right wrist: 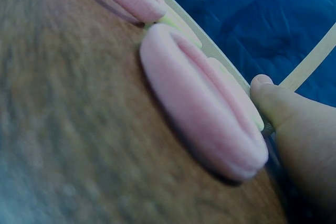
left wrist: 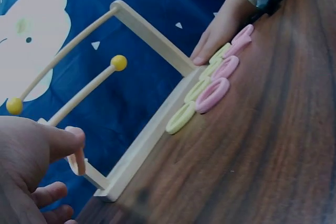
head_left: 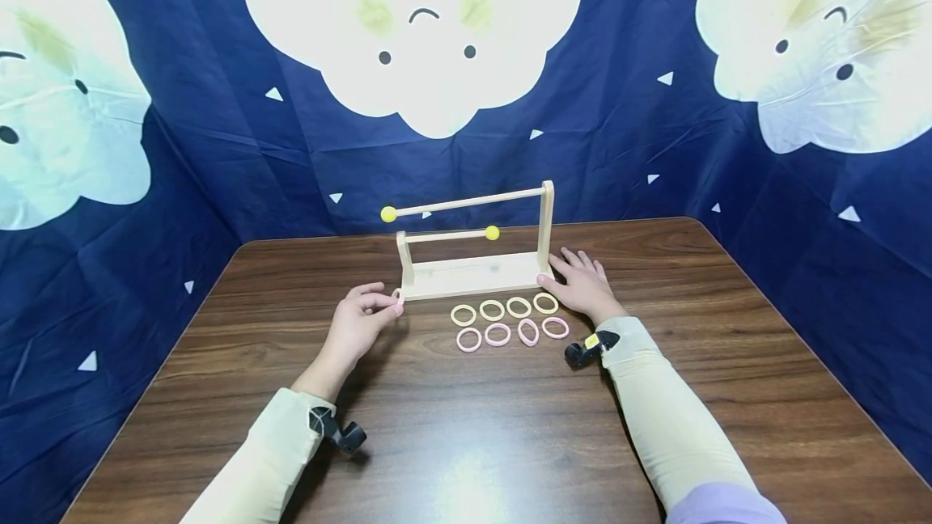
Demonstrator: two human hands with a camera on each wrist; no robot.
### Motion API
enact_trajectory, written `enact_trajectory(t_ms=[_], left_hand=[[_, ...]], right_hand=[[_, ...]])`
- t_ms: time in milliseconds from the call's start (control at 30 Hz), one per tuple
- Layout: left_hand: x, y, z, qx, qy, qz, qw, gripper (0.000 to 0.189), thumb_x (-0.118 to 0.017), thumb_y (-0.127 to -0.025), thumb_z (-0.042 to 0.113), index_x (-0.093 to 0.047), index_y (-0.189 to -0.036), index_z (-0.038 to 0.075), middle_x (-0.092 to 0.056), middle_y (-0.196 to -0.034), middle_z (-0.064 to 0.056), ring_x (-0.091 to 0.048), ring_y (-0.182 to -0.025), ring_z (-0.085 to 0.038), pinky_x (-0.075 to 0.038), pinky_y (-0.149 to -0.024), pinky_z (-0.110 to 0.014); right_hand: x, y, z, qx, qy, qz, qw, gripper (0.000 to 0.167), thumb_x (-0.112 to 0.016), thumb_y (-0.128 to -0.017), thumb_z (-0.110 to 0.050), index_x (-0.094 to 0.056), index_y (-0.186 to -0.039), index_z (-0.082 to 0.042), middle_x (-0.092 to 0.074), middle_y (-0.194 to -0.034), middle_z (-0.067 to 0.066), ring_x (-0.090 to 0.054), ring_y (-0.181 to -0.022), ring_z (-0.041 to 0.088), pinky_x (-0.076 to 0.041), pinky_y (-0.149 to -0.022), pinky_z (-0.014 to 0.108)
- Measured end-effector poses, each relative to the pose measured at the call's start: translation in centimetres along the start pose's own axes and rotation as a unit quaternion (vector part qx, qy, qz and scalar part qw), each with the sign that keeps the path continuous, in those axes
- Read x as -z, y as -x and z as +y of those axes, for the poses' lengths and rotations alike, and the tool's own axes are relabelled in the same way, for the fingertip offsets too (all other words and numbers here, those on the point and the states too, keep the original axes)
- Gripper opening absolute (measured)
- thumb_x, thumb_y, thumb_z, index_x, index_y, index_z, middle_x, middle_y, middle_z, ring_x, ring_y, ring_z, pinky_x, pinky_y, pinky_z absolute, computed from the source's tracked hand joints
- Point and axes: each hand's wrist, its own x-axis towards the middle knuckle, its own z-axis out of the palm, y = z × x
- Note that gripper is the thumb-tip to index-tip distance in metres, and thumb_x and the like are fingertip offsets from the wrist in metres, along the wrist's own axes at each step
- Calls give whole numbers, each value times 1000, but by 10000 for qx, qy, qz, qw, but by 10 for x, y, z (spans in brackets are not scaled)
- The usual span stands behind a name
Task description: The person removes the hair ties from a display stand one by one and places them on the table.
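Observation:
My left hand (head_left: pixel 355 328) pinches a pale peach hair tie (left wrist: pixel 77 163) between thumb and fingers, just beside the left end of a wooden stand (head_left: pixel 473 274). The stand has two horizontal rods at different heights, each tipped with a yellow ball (head_left: pixel 389 214). At the stand's right end my right hand (head_left: pixel 585 289) lies with fingers spread, its thumb touching the base by the tall post (head_left: pixel 546 221). In front of the base lie two rows of hair ties: several yellow ones (head_left: pixel 463 323) behind, several pink ones (head_left: pixel 469 348) nearer me.
The brown wooden table (head_left: pixel 451 419) extends toward me and to both sides. Behind it hangs a dark blue cloth (head_left: pixel 619 144) with white clouds and small triangles, enclosing the back and sides.

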Motion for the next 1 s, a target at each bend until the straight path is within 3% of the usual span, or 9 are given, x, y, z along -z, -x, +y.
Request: enact_trajectory(t_ms=[367, 600, 767, 1000], left_hand=[[-14, 9, -4, -9, -581, -616, 9964, 12, -83, -83, 12, -80, -89, 2, -48, -146, -26, -43, -134, -49, -33, -110, -59], [-23, 16, -8, -127, -1046, -975, 9897, 8, -86, -79, 15, -81, -82, 10, -47, -150, -22, -27, -140, -51, -19, -114, -63], [-28, 22, -8, -241, -1458, -1027, 9837, 8, -88, -77, 18, -82, -80, 16, -47, -152, -19, -26, -142, -49, -19, -115, -62], [-36, 26, -6, -565, -1610, -1022, 9800, 9, -89, -75, 20, -81, -79, 21, -49, -149, -20, -29, -140, -51, -19, -112, -65]], right_hand=[[0, 0, 0, 66, -21, 56, 10000, 74, -48, -99, -61, -40, -156, -15, -27, -164, 19, -15, -151, 48, -9, -118, 67], [1, 1, 0, 72, -81, 61, 9999, 73, -49, -99, -60, -41, -155, -13, -28, -163, 20, -15, -150, 49, -9, -117, 67], [2, 2, -1, 59, -128, 46, 9999, 74, -49, -99, -60, -41, -155, -14, -28, -163, 20, -15, -150, 48, -8, -118, 67], [2, 0, 0, 59, -112, 54, 9999, 75, -48, -99, -62, -40, -156, -14, -27, -164, 20, -14, -151, 48, -8, -118, 67]])
